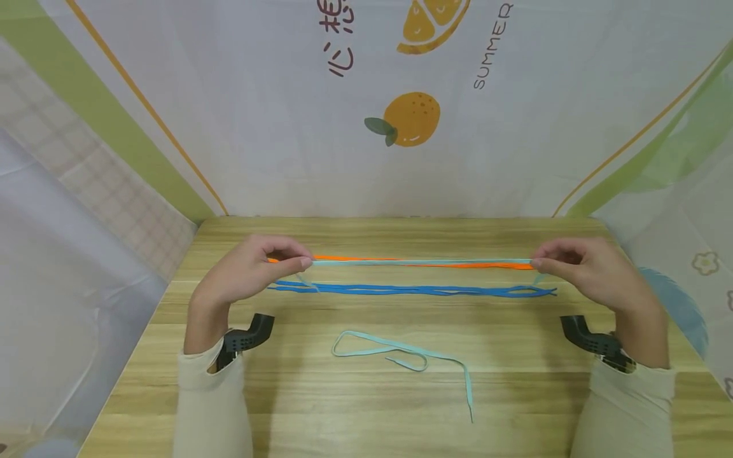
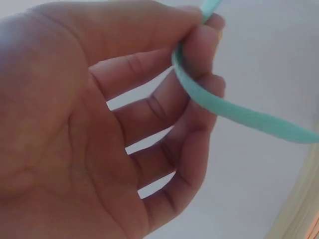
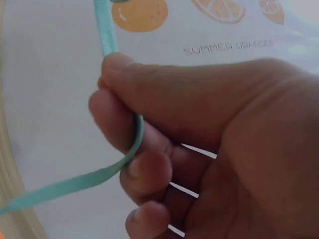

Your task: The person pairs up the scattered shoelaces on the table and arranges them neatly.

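A flat mint-green shoelace is stretched straight between the two hands. My left hand pinches it near one end between thumb and index finger. My right hand pinches it the same way near the other end. Short loose tails hang past both grips; in the wrist views the lace curves over the left fingers, and the tail droops below the right thumb. Behind the stretched lace, in the head view, lie orange laces, partly covered by it. Blue laces run side by side just nearer to me.
A second mint-green shoelace lies loosely looped on the wooden table, closer to me. Printed cloth hangs behind the table's far edge and along both sides. Each wrist carries a black camera mount.
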Tool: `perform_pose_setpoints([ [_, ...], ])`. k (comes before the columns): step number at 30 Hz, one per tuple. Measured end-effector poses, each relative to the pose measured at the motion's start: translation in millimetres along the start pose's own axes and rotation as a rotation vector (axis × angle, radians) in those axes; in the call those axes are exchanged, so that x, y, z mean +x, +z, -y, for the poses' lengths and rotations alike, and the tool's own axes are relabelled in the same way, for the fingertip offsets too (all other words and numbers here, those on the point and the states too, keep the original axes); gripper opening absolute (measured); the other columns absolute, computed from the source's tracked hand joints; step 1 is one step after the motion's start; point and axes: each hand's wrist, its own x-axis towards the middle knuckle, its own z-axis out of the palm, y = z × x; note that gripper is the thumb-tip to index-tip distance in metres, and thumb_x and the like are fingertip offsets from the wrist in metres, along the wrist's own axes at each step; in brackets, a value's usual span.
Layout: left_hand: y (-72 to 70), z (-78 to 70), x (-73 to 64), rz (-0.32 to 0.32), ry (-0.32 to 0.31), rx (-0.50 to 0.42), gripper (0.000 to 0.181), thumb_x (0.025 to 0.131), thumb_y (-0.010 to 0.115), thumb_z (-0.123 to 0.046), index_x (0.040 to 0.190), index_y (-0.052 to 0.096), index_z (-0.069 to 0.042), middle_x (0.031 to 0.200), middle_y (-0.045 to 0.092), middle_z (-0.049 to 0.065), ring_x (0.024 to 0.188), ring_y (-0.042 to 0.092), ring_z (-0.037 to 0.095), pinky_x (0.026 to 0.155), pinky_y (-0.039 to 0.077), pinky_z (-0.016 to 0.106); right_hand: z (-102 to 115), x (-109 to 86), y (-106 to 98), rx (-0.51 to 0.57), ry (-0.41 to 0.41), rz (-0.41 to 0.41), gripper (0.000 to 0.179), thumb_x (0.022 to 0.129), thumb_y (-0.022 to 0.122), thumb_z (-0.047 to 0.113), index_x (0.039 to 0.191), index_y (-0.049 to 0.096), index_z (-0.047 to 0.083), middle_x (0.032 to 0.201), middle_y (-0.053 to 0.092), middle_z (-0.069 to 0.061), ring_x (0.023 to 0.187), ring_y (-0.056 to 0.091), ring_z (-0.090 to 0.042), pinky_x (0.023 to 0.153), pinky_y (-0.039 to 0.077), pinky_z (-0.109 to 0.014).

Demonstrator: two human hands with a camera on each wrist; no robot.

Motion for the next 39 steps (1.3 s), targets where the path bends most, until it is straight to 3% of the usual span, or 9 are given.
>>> perform_pose_setpoints([
  [7, -8.8, 13.0, -4.6, -0.004, -0.098, 0.016, 0.012, 0.108, 0.074, -0.021, 0.11, 0.084, -0.015, 0.104, 0.078, 0.0, 0.099, 0.071, 0.026, 0.09, 0.055, 0.033, -16.7, -3.1, -3.1, -0.013, 0.014, 0.0, 0.002, 0.099, 0.083, 0.007, 0.1, 0.082, 0.006, 0.082, 0.072, 0.006, 0.075, 0.06, -0.01, 0.068, 0.045, -0.019],
  [12, -15.1, 20.8, -9.1, -0.01, -0.156, 0.05, 0.016, 0.107, 0.075, -0.026, 0.115, 0.084, -0.014, 0.11, 0.079, -0.001, 0.104, 0.071, 0.022, 0.095, 0.055, 0.035, -29.2, -7.6, -8.2, -0.016, 0.06, 0.026, 0.005, 0.1, 0.081, 0.006, 0.101, 0.083, 0.01, 0.085, 0.073, 0.005, 0.081, 0.062, -0.008, 0.074, 0.045, -0.016],
  [16, -19.1, 26.4, -12.1, -0.02, -0.188, 0.068, 0.019, 0.106, 0.077, -0.029, 0.117, 0.085, -0.015, 0.113, 0.08, -0.001, 0.108, 0.071, 0.021, 0.097, 0.055, 0.037, -37.3, -11.7, -13.2, -0.028, 0.103, 0.055, 0.005, 0.102, 0.079, 0.008, 0.104, 0.083, 0.01, 0.087, 0.074, 0.004, 0.084, 0.062, -0.006, 0.076, 0.044, -0.015],
  [26, -28.5, 39.2, -19.1, -0.05, -0.212, 0.101, 0.019, 0.106, 0.077, -0.025, 0.117, 0.086, -0.011, 0.115, 0.08, 0.001, 0.11, 0.071, 0.021, 0.095, 0.054, 0.029, -53.5, -19.1, -23.1, -0.076, 0.218, 0.093, 0.015, 0.105, 0.078, 0.019, 0.111, 0.082, 0.005, 0.095, 0.076, 0.008, 0.092, 0.057, 0.001, 0.078, 0.043, -0.014],
  [39, -32.5, 51.5, -22.6, -0.049, -0.325, 0.205, 0.022, 0.105, 0.078, -0.028, 0.113, 0.086, -0.009, 0.115, 0.079, 0.006, 0.115, 0.067, 0.031, 0.099, 0.049, 0.051, -64.9, -26.5, -34.9, -0.106, 0.326, 0.196, 0.028, 0.11, 0.071, 0.025, 0.122, 0.079, 0.0, 0.108, 0.075, 0.002, 0.094, 0.057, 0.005, 0.077, 0.045, -0.018],
])
